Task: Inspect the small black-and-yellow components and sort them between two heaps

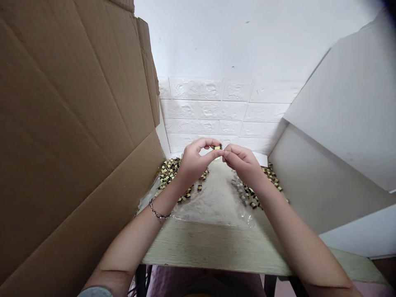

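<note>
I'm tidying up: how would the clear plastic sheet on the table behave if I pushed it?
The plastic sheet looks thin and wrinkled, so it would probably bunch rather than stay flat. Being see-through film, it's likely light for its size. Black-and-yellow parts lie at both sides, some seemingly under the film, so those might drag.

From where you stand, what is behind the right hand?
Past the right hand show small yellow-and-black parts, a piece of white card and the brick-patterned wall. Whatever the hand and forearm cover cannot be seen.
</note>
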Motion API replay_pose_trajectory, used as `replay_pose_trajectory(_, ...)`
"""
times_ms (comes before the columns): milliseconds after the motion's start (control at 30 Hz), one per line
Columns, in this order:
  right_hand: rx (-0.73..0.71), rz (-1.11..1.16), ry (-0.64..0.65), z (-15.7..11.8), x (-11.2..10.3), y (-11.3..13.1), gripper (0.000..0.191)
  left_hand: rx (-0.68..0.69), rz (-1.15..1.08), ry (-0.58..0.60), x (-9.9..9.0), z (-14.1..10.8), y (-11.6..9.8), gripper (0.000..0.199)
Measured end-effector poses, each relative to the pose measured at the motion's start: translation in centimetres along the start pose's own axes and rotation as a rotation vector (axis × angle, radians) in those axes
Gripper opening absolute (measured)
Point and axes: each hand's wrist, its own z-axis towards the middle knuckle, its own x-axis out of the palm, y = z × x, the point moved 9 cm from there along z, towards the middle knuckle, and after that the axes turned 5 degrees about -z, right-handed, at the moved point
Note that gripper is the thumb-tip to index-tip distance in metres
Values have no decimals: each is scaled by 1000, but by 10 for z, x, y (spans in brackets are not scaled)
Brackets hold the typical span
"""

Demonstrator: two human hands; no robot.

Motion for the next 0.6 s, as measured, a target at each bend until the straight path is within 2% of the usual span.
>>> replay_pose_trajectory(100, -20, -64, -14, 0, -3, 4, 21, -227, -331, 119, 13, 0, 24, 27)
replay_pose_trajectory(167, -31, -110, -31, 0, -6, 6, 20, -309, -470, 205, 22, -2, 31, 26)
replay_pose_trajectory(333, -44, -231, -65, -1, -11, 5, 22, -428, -572, 340, 35, -7, 37, 27)
replay_pose_trajectory(600, -143, -497, -123, -5, -12, 20, 19, -518, -726, 462, 47, -15, 40, 25)
